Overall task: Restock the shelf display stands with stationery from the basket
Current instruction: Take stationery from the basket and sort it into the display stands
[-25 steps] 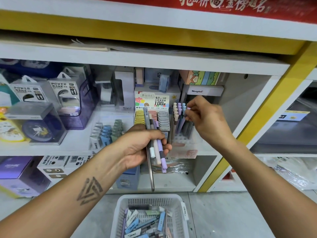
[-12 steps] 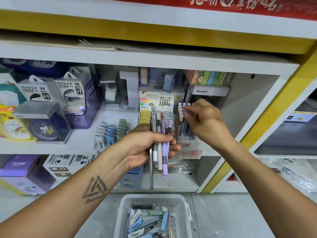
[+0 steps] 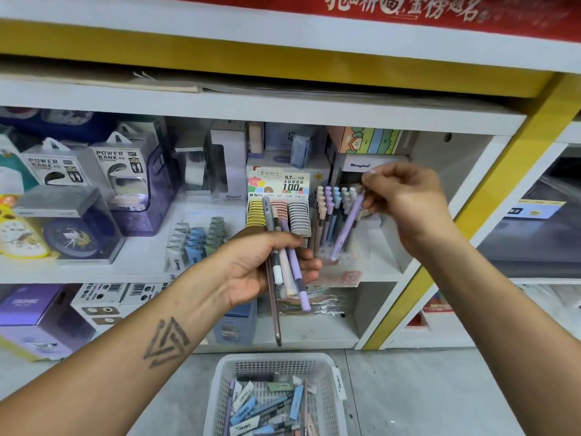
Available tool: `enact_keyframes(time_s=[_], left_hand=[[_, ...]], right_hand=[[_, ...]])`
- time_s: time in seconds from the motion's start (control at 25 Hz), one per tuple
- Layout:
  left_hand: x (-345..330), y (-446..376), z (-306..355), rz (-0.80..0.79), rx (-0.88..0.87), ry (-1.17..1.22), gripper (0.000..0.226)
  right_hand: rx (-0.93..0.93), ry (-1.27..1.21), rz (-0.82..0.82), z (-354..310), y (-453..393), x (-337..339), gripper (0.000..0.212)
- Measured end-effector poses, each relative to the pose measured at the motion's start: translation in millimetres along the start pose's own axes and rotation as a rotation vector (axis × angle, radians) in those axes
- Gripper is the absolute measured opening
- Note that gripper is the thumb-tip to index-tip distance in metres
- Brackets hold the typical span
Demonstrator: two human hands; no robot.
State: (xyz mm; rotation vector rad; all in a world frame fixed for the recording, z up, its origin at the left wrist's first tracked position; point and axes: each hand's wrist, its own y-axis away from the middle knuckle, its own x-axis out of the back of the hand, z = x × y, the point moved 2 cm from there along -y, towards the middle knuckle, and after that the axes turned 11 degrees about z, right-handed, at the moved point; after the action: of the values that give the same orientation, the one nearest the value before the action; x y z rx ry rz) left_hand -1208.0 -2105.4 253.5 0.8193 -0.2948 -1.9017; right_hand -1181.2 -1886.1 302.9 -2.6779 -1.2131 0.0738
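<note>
1. The white shelf [image 3: 251,103] above sits close over the pen stand [image 3: 336,243]; open space shows right of the stand, up to the white side panel [image 3: 465,196]
2. The white basket [image 3: 323,401] stands on the grey floor [image 3: 424,394] below the shelves, holding erasers and pens
3. The right hand [image 3: 405,202] pinches a lilac pen [image 3: 347,226] by its top, the pen tilted, its lower end among the upright pens in the stand
4. The left hand [image 3: 257,265] grips a bundle of pens [image 3: 287,265], fingers curled round them, just in front of the lead refill display [image 3: 279,199]
</note>
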Motion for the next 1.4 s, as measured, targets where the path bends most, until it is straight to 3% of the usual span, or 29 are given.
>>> enact_keyframes(time_s=[0.12, 0.2, 0.32, 0.64, 0.84, 1.08, 1.16, 1.24, 1.32, 1.4], left_hand=[[2, 0, -1, 0.028, 0.005, 0.003, 0.017], [1, 0, -2, 0.023, 0.019, 0.0, 0.02], [2, -1, -1, 0.016, 0.026, -0.014, 0.017], [4, 0, 0, 0.002, 0.005, -0.022, 0.019], [4, -1, 1, 0.002, -0.022, -0.015, 0.022], [2, 0, 3, 0.001, -0.063, 0.018, 0.03], [1, 1, 4, -0.004, -0.073, 0.035, 0.03], [1, 1, 4, -0.004, -0.094, 0.063, 0.025], [0, 1, 6, 0.02, -0.132, 0.098, 0.02], [0, 0, 7, 0.069, -0.176, 0.138, 0.017]], right_hand=[[0.288, 0.269, -0.013, 8, 3, 0, 0.01], [0.389, 0.446, -0.077, 18, 9, -6, 0.014], [0.481, 0.521, -0.142, 27, 14, -14, 0.015], [0.492, 0.497, -0.232, 31, 17, -21, 0.024], [0.469, 0.451, -0.153, 33, 12, -18, 0.022], [0.53, 0.592, -0.186, 39, 11, -17, 0.016], [0.626, 0.693, -0.223, 38, 14, -18, 0.005], [0.723, 0.808, -0.207, 34, 16, -21, 0.01], [0.558, 0.701, -0.183, 23, 21, -22, 0.013], [0.177, 0.49, -0.338, 16, 30, -24, 0.026]])
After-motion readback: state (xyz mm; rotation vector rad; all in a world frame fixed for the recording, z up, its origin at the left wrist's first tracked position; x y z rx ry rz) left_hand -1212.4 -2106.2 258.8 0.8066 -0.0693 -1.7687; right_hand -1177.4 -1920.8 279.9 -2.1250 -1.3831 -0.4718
